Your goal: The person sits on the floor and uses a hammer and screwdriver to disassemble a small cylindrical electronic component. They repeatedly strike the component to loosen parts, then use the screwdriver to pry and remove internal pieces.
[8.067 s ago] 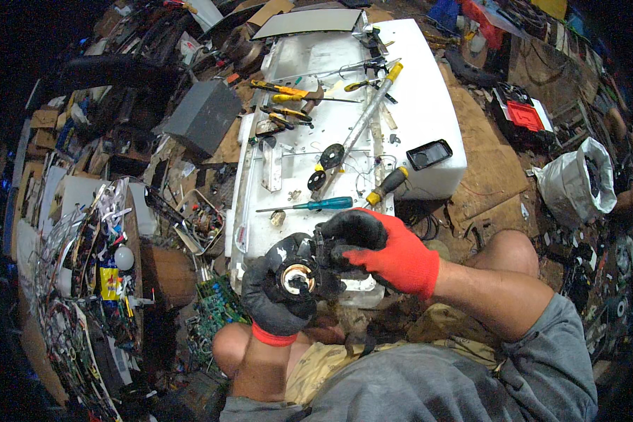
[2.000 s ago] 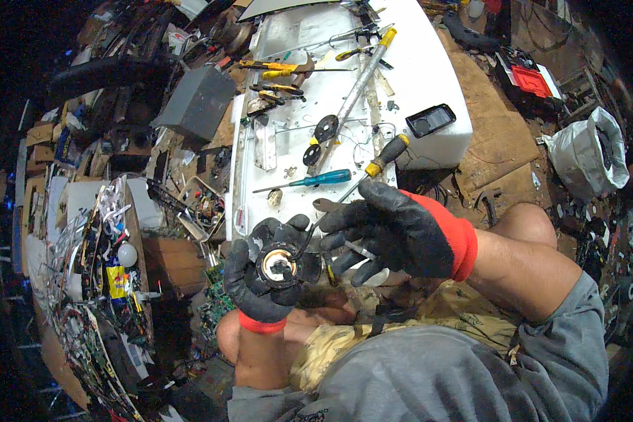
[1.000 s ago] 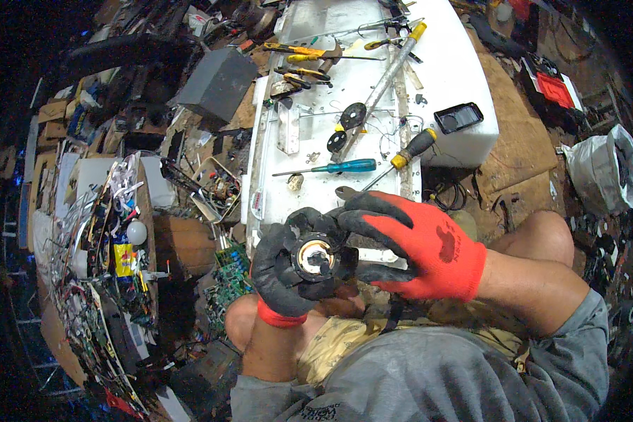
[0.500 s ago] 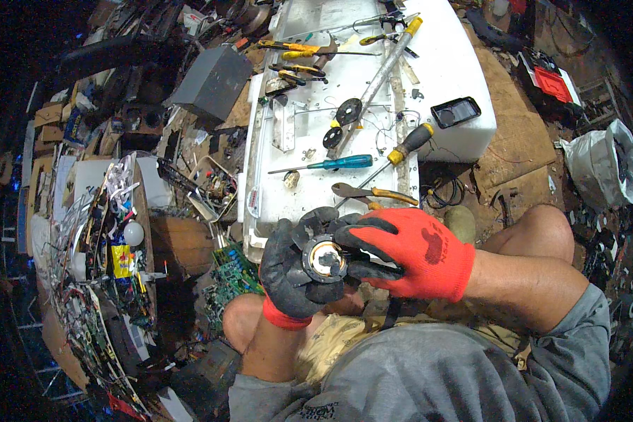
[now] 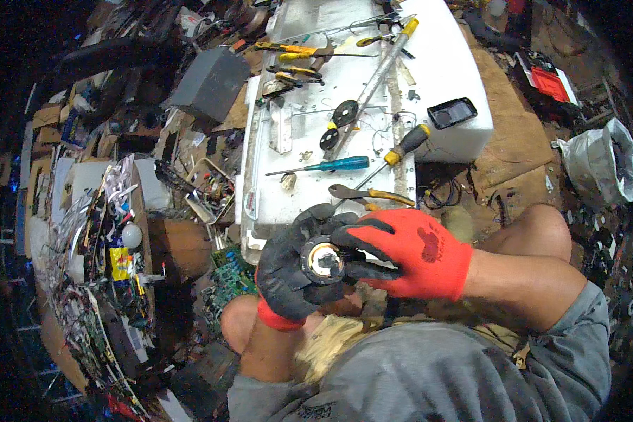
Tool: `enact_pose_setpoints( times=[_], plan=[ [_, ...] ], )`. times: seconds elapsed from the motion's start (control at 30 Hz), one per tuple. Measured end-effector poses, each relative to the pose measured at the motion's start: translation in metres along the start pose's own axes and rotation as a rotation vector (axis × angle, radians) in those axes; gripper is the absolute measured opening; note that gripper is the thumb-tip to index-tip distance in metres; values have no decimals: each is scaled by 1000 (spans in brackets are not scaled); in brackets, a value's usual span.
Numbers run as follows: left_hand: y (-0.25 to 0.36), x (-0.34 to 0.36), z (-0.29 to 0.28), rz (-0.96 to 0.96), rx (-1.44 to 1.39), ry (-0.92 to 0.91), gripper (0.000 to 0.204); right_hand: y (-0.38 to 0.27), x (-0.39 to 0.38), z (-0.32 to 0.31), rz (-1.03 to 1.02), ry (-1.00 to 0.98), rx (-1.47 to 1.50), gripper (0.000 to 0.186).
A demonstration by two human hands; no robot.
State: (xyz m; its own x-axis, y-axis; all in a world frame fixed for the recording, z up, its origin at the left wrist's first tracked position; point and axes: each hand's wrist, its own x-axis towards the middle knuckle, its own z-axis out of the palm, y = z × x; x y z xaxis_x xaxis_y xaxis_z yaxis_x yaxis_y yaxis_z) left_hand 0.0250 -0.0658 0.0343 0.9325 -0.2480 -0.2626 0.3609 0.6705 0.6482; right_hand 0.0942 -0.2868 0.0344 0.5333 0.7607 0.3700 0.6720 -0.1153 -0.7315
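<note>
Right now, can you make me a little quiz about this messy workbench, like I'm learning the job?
1. True or false: the left hand supports the round black part.
2. Which of these is nearest the right hand: (a) teal screwdriver, (b) yellow-handled pliers, (c) round white bulb?
3. How many black discs lie by the long silver pole?

Key: 1. True. 2. b. 3. Two.

A long white desk [image 5: 278,204] is brightly lit; the surroundings darken to near-black at both sides. Flat brown cardboard [image 5: 520,133] covers the littered brown floor [image 5: 482,214] beyond its right edge, a crumpled white sack [image 5: 591,165] farther out. A grey rectangular box [image 5: 209,84] sits off the left edge.
</note>
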Motion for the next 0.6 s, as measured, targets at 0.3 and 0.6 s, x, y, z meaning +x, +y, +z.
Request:
enact_pose_setpoints(
  times=[0.3,0.6],
  plan=[
    [23,-11,-9,259,-89,113,72,33,-6,-2,226,68,-217,60],
    [54,-21,-33,489,-200,63,59,118,-3,-18,421,-267,-825,52]
  ],
)
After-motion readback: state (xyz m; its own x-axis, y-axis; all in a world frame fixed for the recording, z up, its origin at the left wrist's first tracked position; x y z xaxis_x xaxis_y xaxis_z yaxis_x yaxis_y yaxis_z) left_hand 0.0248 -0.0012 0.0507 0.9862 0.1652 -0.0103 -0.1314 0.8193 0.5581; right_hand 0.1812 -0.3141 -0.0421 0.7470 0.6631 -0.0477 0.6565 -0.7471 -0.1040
